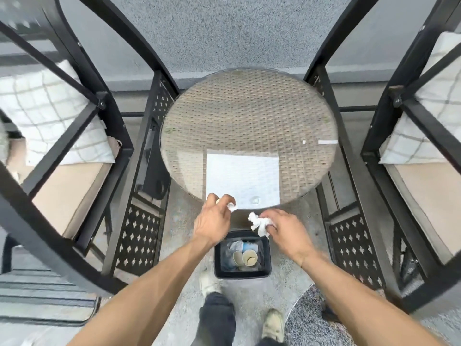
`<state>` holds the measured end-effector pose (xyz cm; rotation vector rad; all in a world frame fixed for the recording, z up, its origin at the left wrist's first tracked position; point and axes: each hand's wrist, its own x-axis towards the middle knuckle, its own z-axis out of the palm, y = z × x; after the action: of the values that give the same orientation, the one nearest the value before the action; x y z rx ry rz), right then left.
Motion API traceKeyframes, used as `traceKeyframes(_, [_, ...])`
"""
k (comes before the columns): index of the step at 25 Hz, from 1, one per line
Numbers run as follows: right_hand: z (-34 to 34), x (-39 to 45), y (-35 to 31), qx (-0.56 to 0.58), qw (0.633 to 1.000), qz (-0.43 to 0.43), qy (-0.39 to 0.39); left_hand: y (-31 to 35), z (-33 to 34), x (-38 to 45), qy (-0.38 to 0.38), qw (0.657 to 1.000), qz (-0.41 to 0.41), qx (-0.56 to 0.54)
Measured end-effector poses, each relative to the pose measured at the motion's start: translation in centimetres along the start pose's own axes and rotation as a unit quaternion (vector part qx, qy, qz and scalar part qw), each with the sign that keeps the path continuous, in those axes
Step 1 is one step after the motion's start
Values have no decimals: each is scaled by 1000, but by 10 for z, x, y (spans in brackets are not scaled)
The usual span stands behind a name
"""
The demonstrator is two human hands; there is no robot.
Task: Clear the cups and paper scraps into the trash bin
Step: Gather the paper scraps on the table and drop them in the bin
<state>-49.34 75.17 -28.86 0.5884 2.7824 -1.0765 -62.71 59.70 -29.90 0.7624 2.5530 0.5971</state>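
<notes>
Both hands hold crumpled paper above the bin at the lower middle of the frame.

The left hand point(213, 222) pinches a small wad point(232, 207) in its fingertips; the right hand point(284, 227) grips a larger scrap point(258, 223). Under them the black bin point(217, 260) on the floor holds two cups point(245, 257) and some paper. Above, in mid-frame, a white sheet point(243, 178) lies flat on the round wicker table point(247, 111), near its lower edge, with two small white bits point(328, 142) toward the right rim.
</notes>
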Motion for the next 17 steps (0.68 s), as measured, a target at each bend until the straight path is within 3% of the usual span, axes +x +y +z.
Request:
traceKeyframes(8, [96,-24,61,-25,995,89,24,-57,86,-36,-89,984,-112,-108])
traceKeyframes(11, [145,-9,98,-44,993,107,10,-91,126,-23,-131,978,-138,-89])
traceKeyframes(17, [226,16,157,-140,983,109,-51,-156,211,3,-123,983,-134,25])
